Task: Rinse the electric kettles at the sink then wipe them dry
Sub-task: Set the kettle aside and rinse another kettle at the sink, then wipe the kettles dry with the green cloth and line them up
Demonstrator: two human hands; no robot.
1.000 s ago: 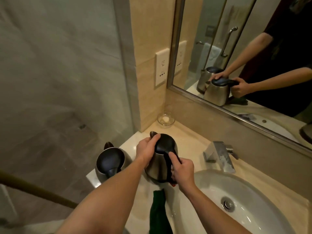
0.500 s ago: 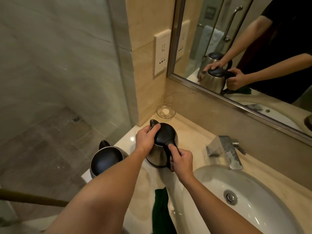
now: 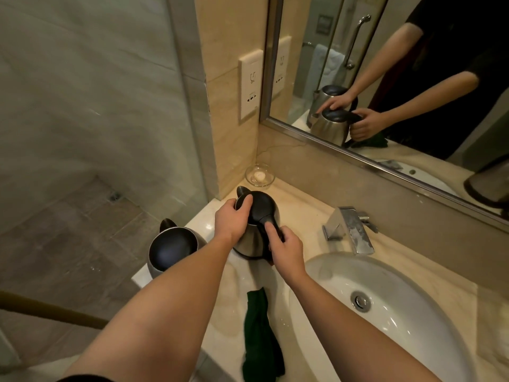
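Steel electric kettle (image 3: 257, 224) with black lid stands upright on the marble desk (image 3: 308, 213), far-left of the sink basin (image 3: 385, 304), spout pointing away toward the far corner. Left hand (image 3: 232, 220) rests over the kettle's left shoulder near the spout, fingers curled against the lid edge, grip clamped on the body. Right hand (image 3: 286, 248) wraps the black handle, thumb laid along its top, grip closed round it. Second kettle (image 3: 173, 248), same type, lid shut, sits upright at the left edge of the desk, apart from the first, untouched. Dark green cloth (image 3: 260, 334) lies crumpled on the near desk between the forearms, one end hanging over the front edge. Chrome faucet (image 3: 351, 230) behind the basin; whether water runs, cannot tell. Small glass dish (image 3: 259, 175) in the far corner. Wall socket (image 3: 250, 88) above it. Mirror (image 3: 399, 78) reflects both kettles and both hands.
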